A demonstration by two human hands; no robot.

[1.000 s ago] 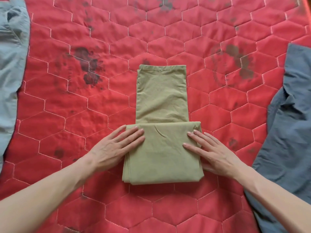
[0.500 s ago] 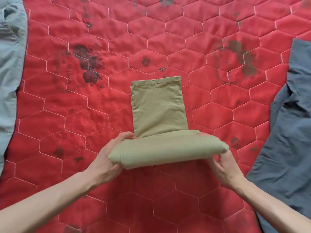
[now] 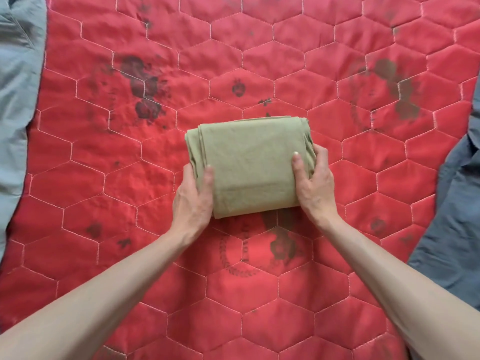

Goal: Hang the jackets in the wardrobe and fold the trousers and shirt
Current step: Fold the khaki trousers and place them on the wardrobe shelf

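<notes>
While left hand (image 3: 193, 201) and right hand (image 3: 313, 184) grip trousers (image 3: 249, 167) at both sides: press layers flat, square edges on quilt (image 3: 259, 307).

Matt olive woven cloth trousers (image 3: 249, 165) on a stitched, quilted red bedcover (image 3: 104, 178) (dark printed blotches)

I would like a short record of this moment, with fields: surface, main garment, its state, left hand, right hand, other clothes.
surface: red quilted cover with hexagon stitching and dark prints
main garment: olive green trousers
state: folded into a compact rectangle, lying at the centre of the cover
left hand: left hand holds the left edge, thumb on top
right hand: right hand holds the right edge, thumb on top
other clothes: light grey-blue garment at the left border; dark blue-grey garment at the right border, both unfolded
</notes>
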